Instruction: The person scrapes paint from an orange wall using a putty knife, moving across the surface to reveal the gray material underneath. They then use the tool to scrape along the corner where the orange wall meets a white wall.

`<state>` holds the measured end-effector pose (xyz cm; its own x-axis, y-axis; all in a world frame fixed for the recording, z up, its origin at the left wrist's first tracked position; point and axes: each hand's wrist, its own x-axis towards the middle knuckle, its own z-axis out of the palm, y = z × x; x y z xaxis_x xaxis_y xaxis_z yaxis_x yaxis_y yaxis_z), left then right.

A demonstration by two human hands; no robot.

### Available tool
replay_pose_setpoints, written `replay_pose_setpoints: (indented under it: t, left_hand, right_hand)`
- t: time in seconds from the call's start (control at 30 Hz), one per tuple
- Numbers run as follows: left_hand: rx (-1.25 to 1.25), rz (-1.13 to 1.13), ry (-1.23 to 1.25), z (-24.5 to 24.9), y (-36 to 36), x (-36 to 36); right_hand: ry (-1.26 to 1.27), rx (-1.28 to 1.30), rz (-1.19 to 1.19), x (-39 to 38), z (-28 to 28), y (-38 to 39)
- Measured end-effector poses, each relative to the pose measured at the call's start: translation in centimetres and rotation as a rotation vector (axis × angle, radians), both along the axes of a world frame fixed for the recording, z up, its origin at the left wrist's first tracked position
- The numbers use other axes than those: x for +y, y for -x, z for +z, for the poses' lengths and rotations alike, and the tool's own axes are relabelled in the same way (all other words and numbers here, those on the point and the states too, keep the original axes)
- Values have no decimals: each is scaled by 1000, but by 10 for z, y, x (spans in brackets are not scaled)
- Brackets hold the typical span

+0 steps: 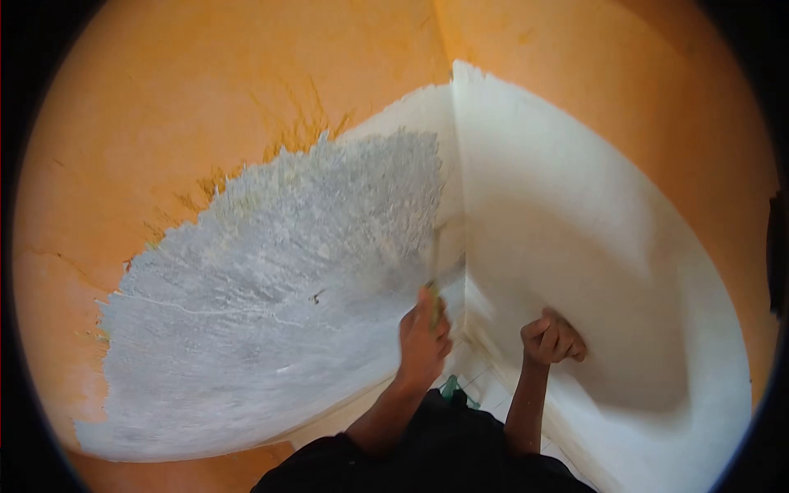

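Observation:
My left hand [425, 333] is wrapped round the yellow-green handle of a scraper [435, 306]. The tool points up along the left wall, close to the corner, and its far end is thin and blurred. Around it the left wall has a rough, grey-white scraped patch [288, 246]. My right hand [555, 338] is closed in a fist at the smooth white lower part of the right wall [567, 214]. Nothing shows sticking out of its fingers.
Orange paint [181, 90] covers the upper walls, with a ragged edge and streaks above the scraped patch. Between my arms, pale floor tiles [493, 398] and a green object [450, 386] show. A dark object [776, 255] stands at the far right edge.

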<state>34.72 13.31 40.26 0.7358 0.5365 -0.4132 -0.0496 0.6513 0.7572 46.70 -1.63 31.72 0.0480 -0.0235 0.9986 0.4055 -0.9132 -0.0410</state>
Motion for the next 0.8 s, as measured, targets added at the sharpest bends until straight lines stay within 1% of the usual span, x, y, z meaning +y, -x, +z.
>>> replay_pose_setpoints:
  t: [0.07, 0.1, 0.23, 0.33, 0.37, 0.47, 0.5, 0.6, 0.63, 0.73, 0.8]
  left_hand:
    - [-75, -20, -44, -1, -15, -4]
    - [12, 1, 18, -7, -6, 2]
    - [75, 31, 15, -13, 47, 14]
    - [108, 9, 28, -19, 29, 10]
    - [116, 17, -12, -19, 19, -3]
    - [103, 45, 40, -20, 38, 13]
    - [67, 32, 7, -14, 46, 15]
    - [88, -42, -32, -21, 17, 20]
    - [42, -53, -24, -17, 7, 14]
    - [133, 21, 32, -20, 30, 10]
    - [109, 34, 18, -16, 30, 10]
  right_hand:
    - [-17, 2, -14, 2, -3, 4]
    - [-17, -12, -5, 2, -5, 2]
    - [-28, -26, -7, 2, 0, -4]
    - [-26, -5, -5, 2, -3, -4]
    - [-23, 3, -3, 2, -5, -2]
    - [-19, -10, -2, 3, -3, -2]
    - [-13, -11, -3, 2, -2, -5]
    - [-6, 4, -5, 4, -5, 0]
    - [-12, 4, -12, 4, -4, 2]
    - [3, -18, -2, 1, -3, -3]
    - [1, -20, -13, 1, -1, -4]
